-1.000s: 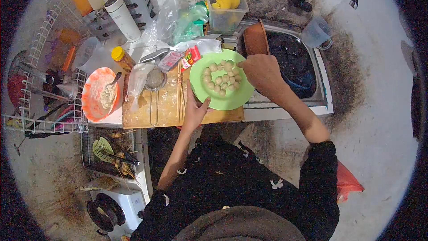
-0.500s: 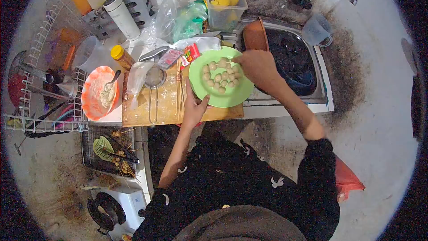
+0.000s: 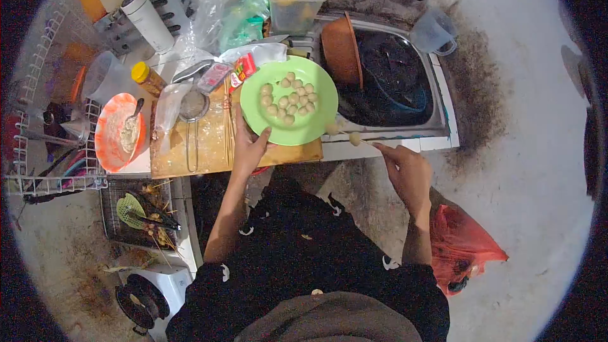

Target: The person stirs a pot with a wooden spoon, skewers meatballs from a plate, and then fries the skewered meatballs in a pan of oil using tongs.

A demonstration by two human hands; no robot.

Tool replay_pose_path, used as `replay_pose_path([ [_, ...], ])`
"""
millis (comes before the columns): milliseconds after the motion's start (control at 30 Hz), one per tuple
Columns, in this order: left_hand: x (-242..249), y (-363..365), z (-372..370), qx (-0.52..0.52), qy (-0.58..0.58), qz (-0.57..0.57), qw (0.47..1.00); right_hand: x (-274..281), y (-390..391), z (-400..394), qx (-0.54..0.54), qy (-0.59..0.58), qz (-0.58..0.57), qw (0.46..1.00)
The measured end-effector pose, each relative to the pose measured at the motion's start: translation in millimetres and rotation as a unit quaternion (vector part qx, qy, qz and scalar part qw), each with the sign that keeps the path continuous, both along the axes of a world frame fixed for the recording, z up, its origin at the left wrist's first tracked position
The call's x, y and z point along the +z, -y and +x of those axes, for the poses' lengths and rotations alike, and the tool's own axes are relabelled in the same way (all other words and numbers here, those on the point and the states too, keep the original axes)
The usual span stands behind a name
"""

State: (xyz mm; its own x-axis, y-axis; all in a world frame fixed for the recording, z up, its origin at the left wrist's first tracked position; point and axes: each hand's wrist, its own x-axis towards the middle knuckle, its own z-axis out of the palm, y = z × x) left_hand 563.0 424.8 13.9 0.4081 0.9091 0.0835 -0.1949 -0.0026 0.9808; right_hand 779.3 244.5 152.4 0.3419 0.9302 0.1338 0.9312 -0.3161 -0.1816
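Note:
My left hand (image 3: pixel 250 149) grips the near left rim of a green plate (image 3: pixel 316 123), thumb on top and the fingers underneath. Several pale round meatballs (image 3: pixel 289 101) lie grouped on the plate. Off the plate's right side, my right hand (image 3: pixel 408 174) pinches the end of a thin wooden skewer (image 3: pixel 367 143). Two meatballs (image 3: pixel 354 139) are threaded near its far end, close to the plate's rim. Bare skewers (image 3: pixel 228 130) lie on the wooden cutting board (image 3: pixel 209 163) left of the plate, beside a small strainer (image 3: pixel 194 106).
An orange bowl (image 3: pixel 103 136) of pale paste with a spoon stands at the left. The sink (image 3: pixel 437 104) with a brown basin (image 3: pixel 342 50) lies behind the plate to the right. A wire tray (image 3: pixel 114 218) of skewered food sits lower left, above a stove (image 3: pixel 171 288).
My right hand has moved from over the plate down to the right, carrying the skewer with meatballs clear of the plate. The whole view has shifted slightly; my left hand still holds the plate.

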Motion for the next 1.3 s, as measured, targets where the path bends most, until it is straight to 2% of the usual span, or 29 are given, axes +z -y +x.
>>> replay_pose_path([
  [533, 7, 1, 0, 0.012, -0.043, 0.047, 0.998, -8, -9, 5, 0.019, 0.025, 0.027, 0.999],
  [633, 9, 2, 1, 0.005, -0.02, 0.015, 1.0, -1, -14, 3, 0.037, 0.05, 0.013, 0.998],
  [767, 9, 2, 2, 0.012, -0.011, 0.029, 0.999, 0, -21, 2, 0.034, 0.079, -0.024, 0.996],
  [1033, 11, 3, 1, 0.011, -0.045, 0.04, 0.998, -7, -26, -1, 0.045, 0.091, -0.077, 0.992],
  [1100, 11, 1, 0, 0.01, -0.052, 0.04, 0.998, -12, -26, 0, 0.039, 0.069, -0.016, 0.997],
  [1300, 5, 0, 1, 0.007, -0.015, 0.025, 1.0, -7, -27, 7, 0.052, 0.043, 0.019, 0.998],
])
